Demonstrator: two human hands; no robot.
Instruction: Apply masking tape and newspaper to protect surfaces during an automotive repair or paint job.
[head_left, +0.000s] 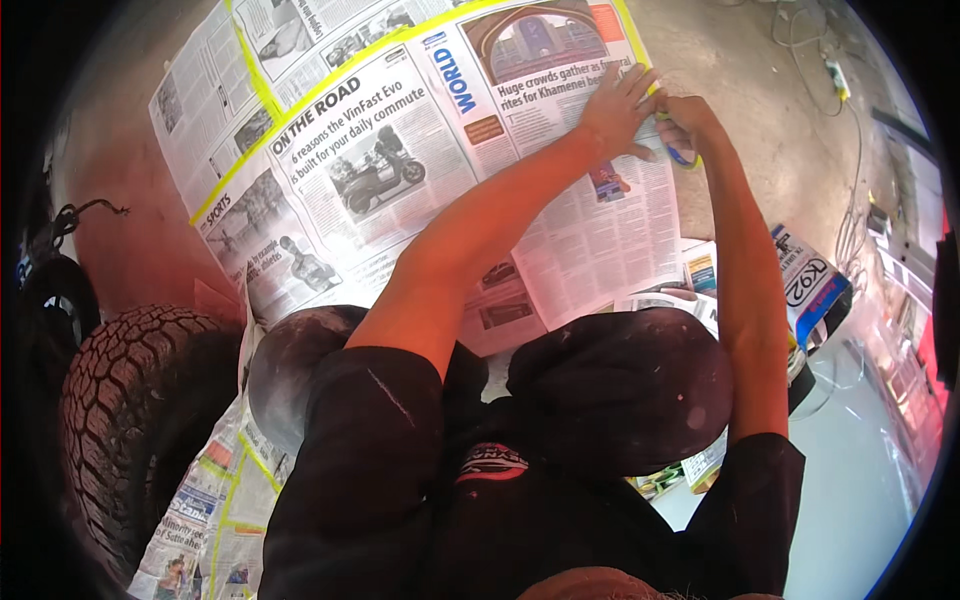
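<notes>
Sheets of newspaper (400, 230) lie spread on the floor in front of me, joined along their seams by strips of yellow tape (400, 38). Another yellow strip runs down the right edge of the top sheet. My left hand (618, 112) rests there, fingers spread flat on the paper. Just right of it, my right hand (692, 118) is closed around a roll of yellow tape (684, 158), beyond the paper's edge. The roll is partly hidden by my fingers. Both hands nearly touch at the sheet's corner.
A treaded tyre (115, 400) stands at my left. More taped newspaper (205, 510) lies beside it. A container with a blue and white label (805, 285) stands to my right, near a pale smooth panel (850, 450). Cables (840, 90) trail over the concrete floor (730, 45).
</notes>
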